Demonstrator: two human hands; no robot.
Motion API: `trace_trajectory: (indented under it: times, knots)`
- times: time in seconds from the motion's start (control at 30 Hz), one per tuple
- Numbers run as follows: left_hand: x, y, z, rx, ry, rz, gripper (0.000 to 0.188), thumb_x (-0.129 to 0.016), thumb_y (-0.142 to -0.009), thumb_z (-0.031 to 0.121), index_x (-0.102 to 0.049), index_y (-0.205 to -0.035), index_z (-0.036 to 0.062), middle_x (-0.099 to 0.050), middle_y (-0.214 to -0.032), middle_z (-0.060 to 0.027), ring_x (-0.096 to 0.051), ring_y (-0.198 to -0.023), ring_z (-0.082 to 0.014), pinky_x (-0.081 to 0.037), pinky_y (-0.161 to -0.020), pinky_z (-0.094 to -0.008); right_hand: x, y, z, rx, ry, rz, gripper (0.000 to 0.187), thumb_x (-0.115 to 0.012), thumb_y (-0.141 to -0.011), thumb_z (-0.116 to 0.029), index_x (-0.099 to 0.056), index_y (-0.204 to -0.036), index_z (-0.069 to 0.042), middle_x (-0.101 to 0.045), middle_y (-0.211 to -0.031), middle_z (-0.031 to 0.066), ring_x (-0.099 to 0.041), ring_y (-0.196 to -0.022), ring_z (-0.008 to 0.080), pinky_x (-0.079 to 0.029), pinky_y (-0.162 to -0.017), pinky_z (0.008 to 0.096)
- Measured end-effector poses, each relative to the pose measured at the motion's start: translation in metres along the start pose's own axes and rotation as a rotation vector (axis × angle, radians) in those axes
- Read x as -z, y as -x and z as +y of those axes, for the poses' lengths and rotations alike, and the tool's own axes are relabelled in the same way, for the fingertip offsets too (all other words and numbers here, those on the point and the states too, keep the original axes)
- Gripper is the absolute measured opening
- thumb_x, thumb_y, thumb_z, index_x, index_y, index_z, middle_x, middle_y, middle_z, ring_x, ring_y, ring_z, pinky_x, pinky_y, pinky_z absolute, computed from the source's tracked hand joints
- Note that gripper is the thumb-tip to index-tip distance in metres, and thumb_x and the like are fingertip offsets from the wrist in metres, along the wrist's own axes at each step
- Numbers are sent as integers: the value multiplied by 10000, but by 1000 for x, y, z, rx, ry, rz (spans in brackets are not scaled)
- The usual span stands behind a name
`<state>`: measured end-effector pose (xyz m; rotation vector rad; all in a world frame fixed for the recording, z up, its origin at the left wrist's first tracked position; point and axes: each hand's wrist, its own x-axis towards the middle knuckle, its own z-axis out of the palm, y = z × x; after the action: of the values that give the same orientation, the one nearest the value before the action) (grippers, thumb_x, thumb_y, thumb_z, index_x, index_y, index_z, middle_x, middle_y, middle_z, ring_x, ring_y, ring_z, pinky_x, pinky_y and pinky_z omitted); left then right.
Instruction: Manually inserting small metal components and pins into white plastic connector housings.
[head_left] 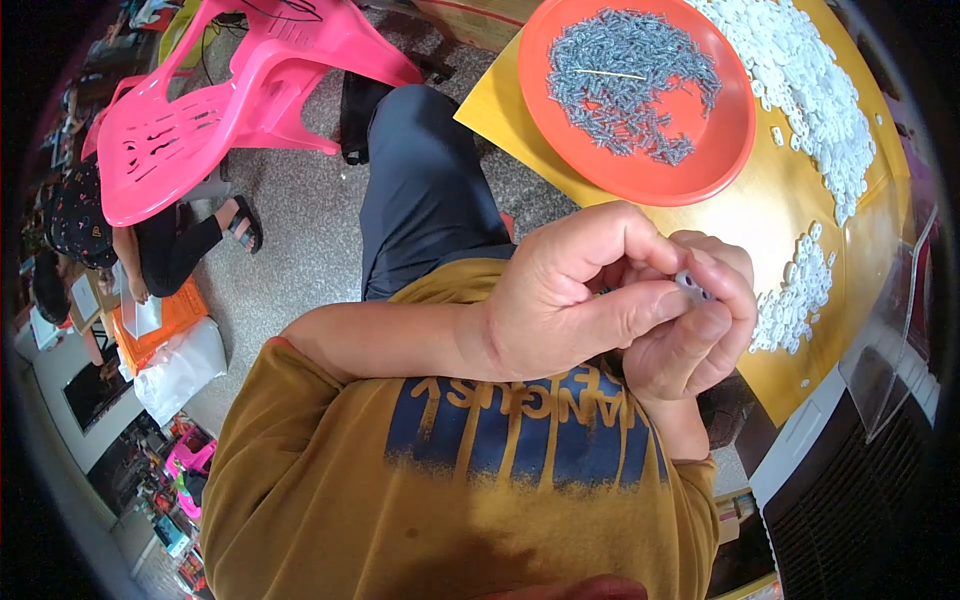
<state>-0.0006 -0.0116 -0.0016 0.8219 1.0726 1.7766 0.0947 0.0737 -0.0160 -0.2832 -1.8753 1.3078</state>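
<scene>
A small white plastic piece with dark holes (pixel 693 287) is pinched between both hands in front of my chest. My left hand (pixel 585 295) is closed, with its thumb and forefinger at the piece's left side. Closed as well, my right hand (pixel 715 325) grips it from the right with thumb and forefinger. The other fingers curl inward and hide what else may be in the palms. Just beyond the hands is a round red-orange plate (pixel 690 185) on the yellow table (pixel 745 215). Many thin grey screw-like pieces (pixel 635 75) are heaped on it.
A large heap of white plastic pieces (pixel 825 95) covers the table's far right, with a smaller pile (pixel 795 300) nearer. A thin stick (pixel 610 73) lies on the grey pieces. A pink plastic chair (pixel 190 140) stands left; beyond it another person (pixel 85 215) sits low beside bags.
</scene>
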Motion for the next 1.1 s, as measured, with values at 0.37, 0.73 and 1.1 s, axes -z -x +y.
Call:
trace_trajectory:
  times: [0.37,0.73,1.1]
  knots:
    - [-2,-4,0,57,132,7,196,-529,-809,-23,-454,-980,36,-475,-790,-15,-463,-592,-29,-377,-495,-157,4,-2,1,-12,52,-2,415,-310,-914,-357,-455,-1026,15,-495,-903,146,-498,-784,199,-420,-683,301]
    - [-5,-2,7,131,193,51,193,-538,-821,14,-474,-1002,0,-491,-793,11,-456,-687,-13,-395,-583,-155,9,0,1,-14,-15,-28,387,-329,-907,-278,-439,-1088,46,-485,-946,162,-478,-818,191,-416,-706,298]
    - [-4,-9,6,163,85,-6,213,-503,-838,31,-460,-1046,25,-523,-865,-50,-494,-632,-49,-433,-527,-165,13,2,6,-4,-108,54,298,-438,-848,-68,-413,-1118,53,-488,-927,144,-491,-749,160,-411,-640,258]
